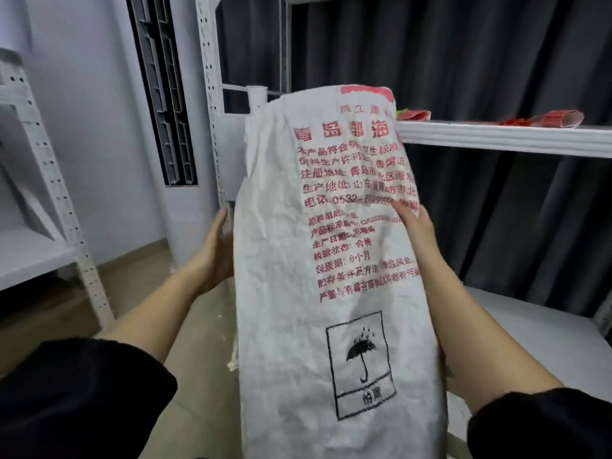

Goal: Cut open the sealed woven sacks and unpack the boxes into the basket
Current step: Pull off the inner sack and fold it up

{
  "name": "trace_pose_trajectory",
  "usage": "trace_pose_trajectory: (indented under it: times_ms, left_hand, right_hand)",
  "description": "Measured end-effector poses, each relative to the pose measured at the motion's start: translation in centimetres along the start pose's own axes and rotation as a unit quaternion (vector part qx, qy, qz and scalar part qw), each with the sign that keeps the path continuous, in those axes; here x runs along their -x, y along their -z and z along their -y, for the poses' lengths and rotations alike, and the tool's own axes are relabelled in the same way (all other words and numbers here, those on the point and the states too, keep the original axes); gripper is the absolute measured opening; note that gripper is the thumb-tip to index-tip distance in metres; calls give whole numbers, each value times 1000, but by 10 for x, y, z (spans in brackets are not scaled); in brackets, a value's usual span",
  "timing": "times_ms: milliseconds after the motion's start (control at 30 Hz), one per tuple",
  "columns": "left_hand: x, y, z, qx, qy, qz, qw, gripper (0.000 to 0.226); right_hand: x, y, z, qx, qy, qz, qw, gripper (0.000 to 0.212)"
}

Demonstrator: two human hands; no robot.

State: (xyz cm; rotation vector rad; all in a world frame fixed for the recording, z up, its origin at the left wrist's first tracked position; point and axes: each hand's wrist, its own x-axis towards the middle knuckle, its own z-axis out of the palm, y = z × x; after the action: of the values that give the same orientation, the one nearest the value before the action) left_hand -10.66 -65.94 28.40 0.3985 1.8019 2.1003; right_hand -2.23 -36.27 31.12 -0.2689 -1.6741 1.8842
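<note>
A tall white woven sack (334, 260) with red printed text and a black umbrella symbol stands upright between my arms in the middle of the head view. My left hand (215, 250) lies flat against the sack's left side with its fingers straight. My right hand (415, 226) presses on the right edge of the sack, fingers extended over the print. The sack's top looks bunched and closed. No boxes, cutter or basket are in view.
A white metal shelf (496, 135) at the right holds flat red packets (556, 119) before a dark curtain. A second white rack (39, 207) stands at the left. A white standing air conditioner (165, 127) is behind the sack. A white surface (536, 329) lies at the lower right.
</note>
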Motion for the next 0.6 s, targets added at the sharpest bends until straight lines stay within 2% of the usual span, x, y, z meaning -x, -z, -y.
trace_pose_trajectory:
  times_ms: [100, 233, 267, 333, 400, 467, 533, 600]
  left_hand:
    - [-2, -33, 7, 29, -39, -6, 999, 52]
    - [-13, -48, -3, 35, -54, 41, 997, 65]
    - [-13, -55, -8, 16, -60, 46, 997, 59]
    - [-19, -68, -18, -116, -74, 2, 991, 57]
    - [-25, -73, -19, -209, -68, 2, 976, 70]
    - [-26, -69, -14, -227, -66, -4, 972, 79]
    - [-30, -54, -9, -235, -85, -57, 967, 77]
    - [-34, -40, -2, -237, -117, -61, 963, 74]
  right_hand:
    - [-8, 14, 8, 15, 9, -40, 999, 26]
    - [-18, 30, 11, 80, 44, -140, 986, 17]
    - [-20, 33, 11, 102, 54, -168, 979, 16]
    - [-23, 35, 9, 147, 65, -209, 965, 20]
    - [-23, 34, 8, 172, 58, -214, 960, 24]
    - [-21, 34, 7, 190, 52, -185, 963, 25]
    - [-19, 40, 7, 202, 58, -151, 966, 26]
    - [-16, 50, 8, 180, 54, -136, 973, 29]
